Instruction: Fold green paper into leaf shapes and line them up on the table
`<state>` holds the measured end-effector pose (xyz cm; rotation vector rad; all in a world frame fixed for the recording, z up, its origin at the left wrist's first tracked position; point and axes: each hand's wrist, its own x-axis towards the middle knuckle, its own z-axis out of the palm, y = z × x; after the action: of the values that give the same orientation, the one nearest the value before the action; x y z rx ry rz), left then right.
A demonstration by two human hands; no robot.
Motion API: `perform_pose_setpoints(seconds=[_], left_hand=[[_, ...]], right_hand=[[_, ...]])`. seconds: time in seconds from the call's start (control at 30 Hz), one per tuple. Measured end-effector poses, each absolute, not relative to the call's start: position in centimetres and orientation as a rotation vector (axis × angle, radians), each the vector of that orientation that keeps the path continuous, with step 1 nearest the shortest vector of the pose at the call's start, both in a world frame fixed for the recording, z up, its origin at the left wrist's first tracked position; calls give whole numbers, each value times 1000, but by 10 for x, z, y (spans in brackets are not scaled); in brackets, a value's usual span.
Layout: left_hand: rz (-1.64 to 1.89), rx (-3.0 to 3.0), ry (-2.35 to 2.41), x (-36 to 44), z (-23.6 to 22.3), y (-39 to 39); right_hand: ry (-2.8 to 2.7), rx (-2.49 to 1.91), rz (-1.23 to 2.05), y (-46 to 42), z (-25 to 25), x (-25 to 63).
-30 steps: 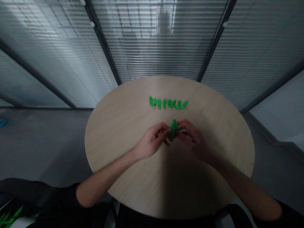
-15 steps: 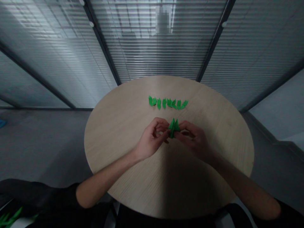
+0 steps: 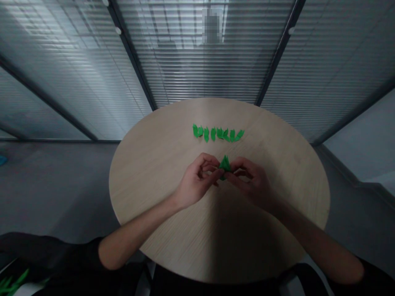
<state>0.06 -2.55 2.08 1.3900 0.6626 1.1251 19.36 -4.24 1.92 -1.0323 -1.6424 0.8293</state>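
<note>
A small piece of folded green paper (image 3: 225, 163), pointed at its top, is held between my two hands above the table. My left hand (image 3: 198, 177) pinches its left side, with the thumb in front and the fingers curled behind. On its right side, my right hand (image 3: 251, 179) closes thumb and fingertips on the paper. The thumbs nearly meet low on the piece and cover part of it. Beyond my hands, several small folded green paper pieces (image 3: 213, 134) lie in a row on the wooden table.
The round wooden table (image 3: 154, 156) fills the middle of the view. Behind it stands a glass partition with blinds (image 3: 203, 74). Something green and leafy (image 3: 15, 283) shows at the lower left corner. A blue item (image 3: 3, 160) lies on the floor at far left.
The held paper has narrowed: its two points, which stood apart, are now pressed close together. My thumbs and right fingers have moved slightly inward. The row of pieces is unchanged.
</note>
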Motion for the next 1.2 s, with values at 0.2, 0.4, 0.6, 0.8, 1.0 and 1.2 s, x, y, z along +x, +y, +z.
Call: perform_pose_setpoints(seconds=[0.2, 0.4, 0.6, 0.8, 1.0, 1.2], left_hand=[[1121, 1389, 661, -1, 22, -23], [1140, 1399, 655, -2, 26, -24], [1228, 1467, 633, -2, 23, -25], [1233, 1409, 604, -1, 20, -24], [1112, 1493, 690, -2, 21, -25], [1207, 1627, 663, -1, 22, -27]], right_hand=[[-1622, -1028, 915, -45, 22, 194], [-1655, -991, 857, -45, 28, 196], [-1608, -886, 834, -40, 22, 199], [-1593, -914, 985, -42, 20, 198], [-1592, -919, 1020, -43, 22, 198], [-1583, -917, 1020, -42, 20, 199]])
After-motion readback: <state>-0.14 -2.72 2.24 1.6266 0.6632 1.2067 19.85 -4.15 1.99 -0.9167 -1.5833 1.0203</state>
